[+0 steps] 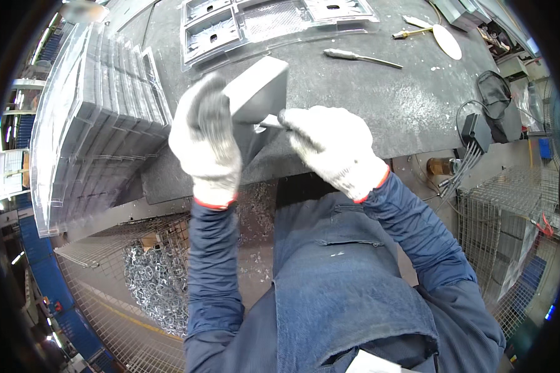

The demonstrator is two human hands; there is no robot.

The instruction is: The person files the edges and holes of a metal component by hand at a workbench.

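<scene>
1. The grey box [261,87] is over the front part of the table [410,118], right between the two hands. It looks tilted. I cannot tell if its bottom sits on the table.
2. The left hand [206,137] is at the box's left side. Its fingers are blurry, so I cannot tell if they grip it. A firm hold there would help the box not wobble.
3. The right hand [333,146] pinches a small shiny piece [271,122] by its end, close to the box's low edge. I cannot tell what it is, or if it touches the box.
4. Small, slow pushes should work best. A hard push could slip or scratch the box.
5. Left fingers should stay out of the piece's way, in case it is sharp.
6. The thin tool [361,58] lies well apart, so it should not get bumped.
</scene>
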